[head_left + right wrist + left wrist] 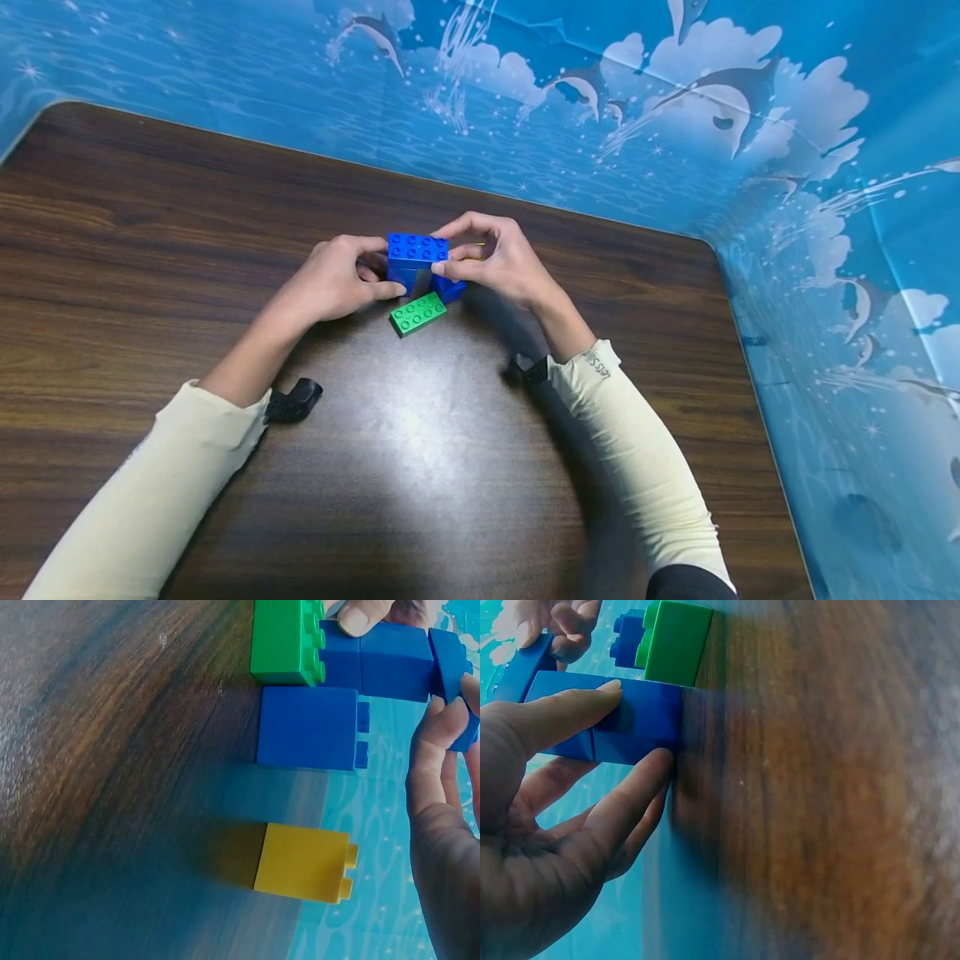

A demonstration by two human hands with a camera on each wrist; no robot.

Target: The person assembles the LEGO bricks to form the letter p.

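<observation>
Head: L hand (330,279) & R hand (504,258) meet mid-tbl, far half. Blue stack (400,281) betw. them on brown wood-grain table (150,250). L hand grips its side, thumb to near face. R hand pinches top blue brick (417,247), thumb at near R corner, 8 studs showing. Green brick (417,314) flat on tbl just in front, set at an angle. Loose blue brick (451,291) partly hidden below R hand. Cream sleeves both arms; blue dolphin backdrop (300,67) behind.

L wrist: thumb on one face of stack, fingertips on opp. side, grip narrow. Stack = 2 blue bricks, seam betw. Green brick just beside, loose blue partly behind it. R fingers on top brick at frame edge.

R wrist: R thumb & fingers pinch slim top brick, tilted vs. stack end, not flush. L thumb on stack. Loose blue stands studs up nr green; yellow brick (300,862) also studs up, apart from rest.
</observation>
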